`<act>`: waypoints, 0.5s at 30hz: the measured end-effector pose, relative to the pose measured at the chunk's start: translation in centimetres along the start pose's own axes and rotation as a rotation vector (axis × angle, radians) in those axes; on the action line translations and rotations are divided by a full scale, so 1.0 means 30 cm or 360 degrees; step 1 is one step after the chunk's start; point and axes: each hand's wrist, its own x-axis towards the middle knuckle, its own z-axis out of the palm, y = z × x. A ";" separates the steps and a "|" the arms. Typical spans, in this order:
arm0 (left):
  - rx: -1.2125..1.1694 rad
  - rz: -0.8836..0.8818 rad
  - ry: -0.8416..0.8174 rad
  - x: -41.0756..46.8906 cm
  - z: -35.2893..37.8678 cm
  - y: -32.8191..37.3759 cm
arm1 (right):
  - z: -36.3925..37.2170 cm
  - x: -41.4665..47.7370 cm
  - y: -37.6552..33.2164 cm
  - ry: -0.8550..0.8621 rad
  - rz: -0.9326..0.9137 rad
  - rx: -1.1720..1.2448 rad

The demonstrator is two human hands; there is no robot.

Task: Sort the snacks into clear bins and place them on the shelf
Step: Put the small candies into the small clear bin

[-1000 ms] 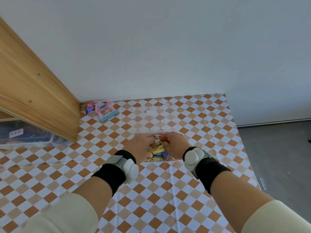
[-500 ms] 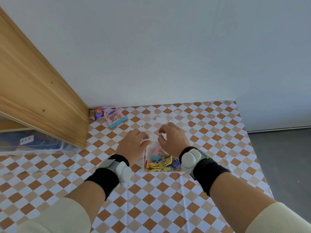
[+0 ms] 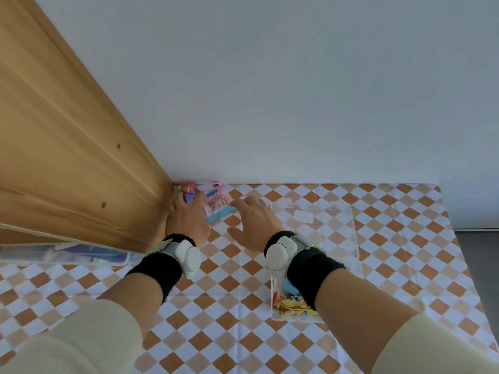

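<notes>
at the far left a wooden shelf point(image 3: 67, 147) slants across the view, with a clear bin point(image 3: 64, 255) of dark packets tucked under its lower board. just right of the shelf's corner the left hand point(image 3: 186, 220) lies flat with fingers reaching onto a small purple and red snack point(image 3: 188, 194) by the wall, though whether it grips it cannot be told. beside that lies a pink snack packet point(image 3: 217, 205) with a blue edge, and the right hand point(image 3: 253, 221) hovers open, fingers spread, fingertips at the packet's right edge. further right on the checkered tablecloth point(image 3: 232, 314) sits a clear bin of snacks point(image 3: 316, 255) (yellow wrappers at its near end, partly hidden by the right wrist).
</notes>
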 end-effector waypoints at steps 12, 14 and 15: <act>0.0007 0.0012 0.0046 0.121 0.052 -0.058 | 0.137 0.236 -0.116 0.0114 0.0168 -0.0241; -0.0129 -0.0044 0.0065 0.116 0.058 -0.068 | 0.151 0.248 -0.126 0.0035 0.0180 -0.0325; -0.0200 -0.0064 0.0072 0.111 0.060 -0.073 | 0.156 0.247 -0.132 0.0022 0.0186 -0.0353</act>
